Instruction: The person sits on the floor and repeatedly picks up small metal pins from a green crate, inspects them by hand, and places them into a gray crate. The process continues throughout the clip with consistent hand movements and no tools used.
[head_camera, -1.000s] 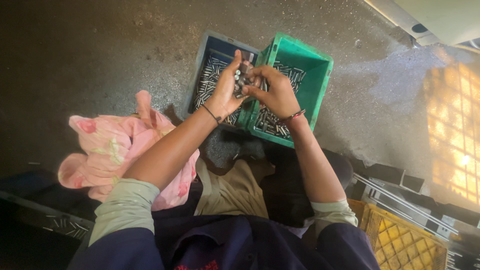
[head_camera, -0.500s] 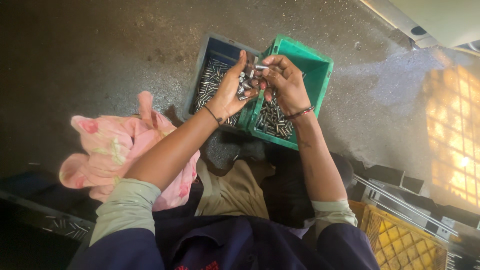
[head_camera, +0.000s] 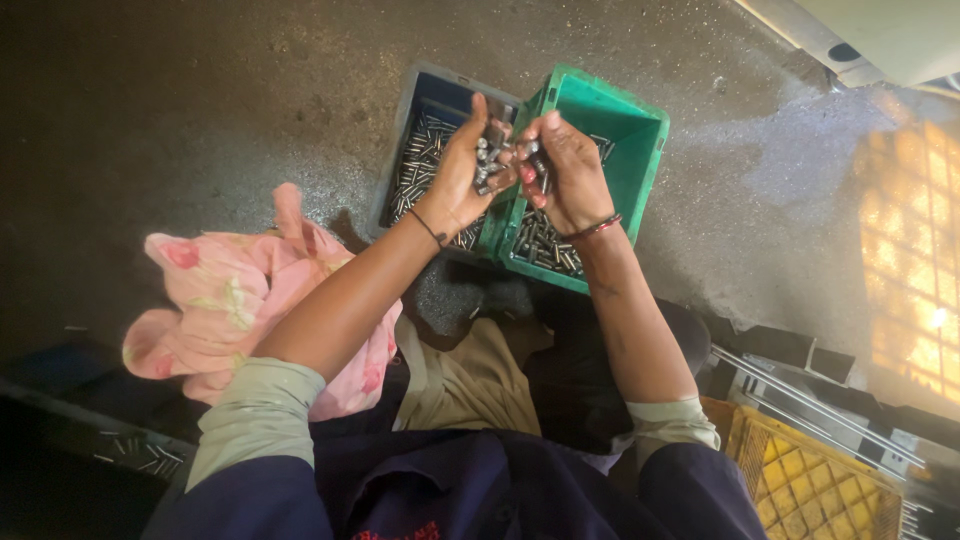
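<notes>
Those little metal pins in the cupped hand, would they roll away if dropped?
Probably: the metal pins look short, round and smooth, so apt to roll. They seem slippery, heaped loosely in the left hand. Likely heavy for their size.

- The one camera sits on my head, looking steeply down over my arms.
- My left hand (head_camera: 462, 170) and right hand (head_camera: 570, 175) lie close below, mid-frame.

The floor (head_camera: 200, 110) is rough, dark, stained concrete. Sunlight falls through a grid onto it at the right, a warm patch of squares (head_camera: 910, 230). A pink cloth (head_camera: 230, 290) lies at the left; a yellow crate (head_camera: 810, 480) sits near right.
</notes>
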